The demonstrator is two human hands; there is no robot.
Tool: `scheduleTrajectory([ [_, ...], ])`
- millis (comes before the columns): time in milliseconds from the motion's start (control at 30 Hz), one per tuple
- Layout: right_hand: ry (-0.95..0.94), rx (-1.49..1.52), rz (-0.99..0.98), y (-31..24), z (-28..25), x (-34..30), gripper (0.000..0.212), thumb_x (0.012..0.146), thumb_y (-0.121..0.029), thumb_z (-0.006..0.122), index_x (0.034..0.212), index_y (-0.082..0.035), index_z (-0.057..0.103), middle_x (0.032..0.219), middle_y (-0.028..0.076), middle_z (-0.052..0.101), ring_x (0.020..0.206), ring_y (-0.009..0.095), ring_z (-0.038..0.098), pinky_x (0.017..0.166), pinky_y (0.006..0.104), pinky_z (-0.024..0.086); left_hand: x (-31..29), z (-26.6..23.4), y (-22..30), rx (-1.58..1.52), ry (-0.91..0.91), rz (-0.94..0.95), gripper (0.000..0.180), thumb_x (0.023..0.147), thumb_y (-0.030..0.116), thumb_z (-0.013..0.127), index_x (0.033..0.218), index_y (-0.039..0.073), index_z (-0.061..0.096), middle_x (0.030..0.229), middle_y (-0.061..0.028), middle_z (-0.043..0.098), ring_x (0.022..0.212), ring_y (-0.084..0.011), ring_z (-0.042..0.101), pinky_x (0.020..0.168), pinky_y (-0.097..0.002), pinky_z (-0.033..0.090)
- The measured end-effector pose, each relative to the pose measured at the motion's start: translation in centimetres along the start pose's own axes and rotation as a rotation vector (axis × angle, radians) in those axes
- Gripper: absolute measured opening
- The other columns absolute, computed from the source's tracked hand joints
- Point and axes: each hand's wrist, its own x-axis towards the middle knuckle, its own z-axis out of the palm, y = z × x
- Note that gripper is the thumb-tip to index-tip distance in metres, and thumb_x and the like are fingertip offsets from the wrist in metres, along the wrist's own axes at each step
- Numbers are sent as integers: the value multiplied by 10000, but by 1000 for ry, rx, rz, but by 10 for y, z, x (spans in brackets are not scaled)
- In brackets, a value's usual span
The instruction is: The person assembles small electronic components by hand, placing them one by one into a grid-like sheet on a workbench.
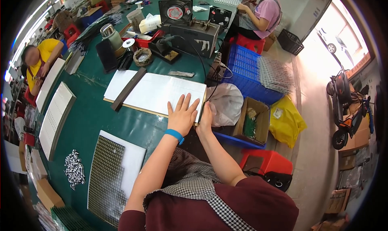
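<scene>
My left hand (182, 115) lies flat with its fingers spread on a long white sheet or board (159, 87), a blue band round the wrist. At that board's right end, my right hand (205, 117) is closed beside a thin dark edge. What its fingers grip is partly hidden. A thin black cord runs down close to its fingertips. Across the left part of the white board lies a dark flat bar (129, 88). A yellowish layer shows along the board's near edge.
On the green table (133, 123) are a panel of small metal squares (106, 170), a pile of small metal parts (74, 169) and a soldering iron in its stand (163, 47). A fan (176, 11) stands behind. Blue crates (242, 71) and a plastic bag (224, 105) are at right.
</scene>
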Motion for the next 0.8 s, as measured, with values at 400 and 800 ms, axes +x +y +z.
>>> scheduleTrajectory([
  [400, 229, -984, -351, -16, 1, -16, 404, 947, -361, 391, 947, 34, 475, 866, 217, 584, 810, 343, 566, 721, 408, 428, 0, 1, 0, 8, 22, 8, 421, 905, 302, 442, 1323, 284, 389, 1435, -53, 281, 1335, -251, 226, 994, -648, 172],
  [800, 154, -697, -231, 1, -11, 3, 452, 962, -366, 354, 983, 53, 522, 923, 187, 600, 850, 253, 573, 752, 363, 431, 0, 2, -1, 4, 18, 6, 436, 902, 310, 446, 1332, 290, 379, 1438, -49, 278, 1337, -248, 224, 1001, -644, 165],
])
